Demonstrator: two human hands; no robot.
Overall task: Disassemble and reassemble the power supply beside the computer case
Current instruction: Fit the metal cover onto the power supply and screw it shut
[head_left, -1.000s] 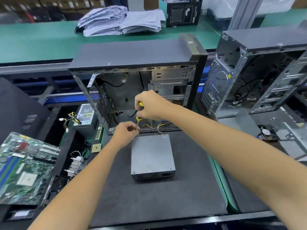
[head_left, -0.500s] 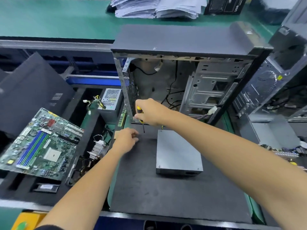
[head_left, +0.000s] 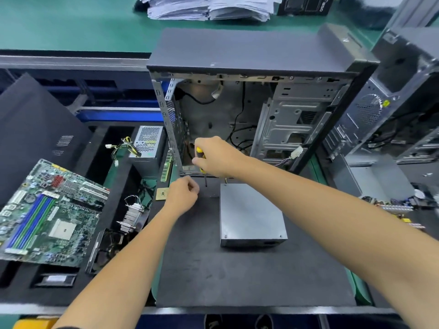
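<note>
You lifted screwdriver [head_left: 201, 162], clenched in right hand [head_left: 215, 156], off power supply [head_left: 250, 213] lying before computer case [head_left: 256, 74]; left hand [head_left: 184, 194], fingers pinched together, withdrew leftward, likely carrying freed screw.

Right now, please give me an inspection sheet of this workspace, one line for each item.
Surface: dark mat, bare in front.
Job's things: power supply lies flat, lid on, before the open computer case.
Clutter: motherboard, heatsink, second supply at left.
Hands: right hand grips the screwdriver; left hand curled, contents not visible.
Cables: loose wires inside the case.
Surroundings: paper stack, another case.
</note>
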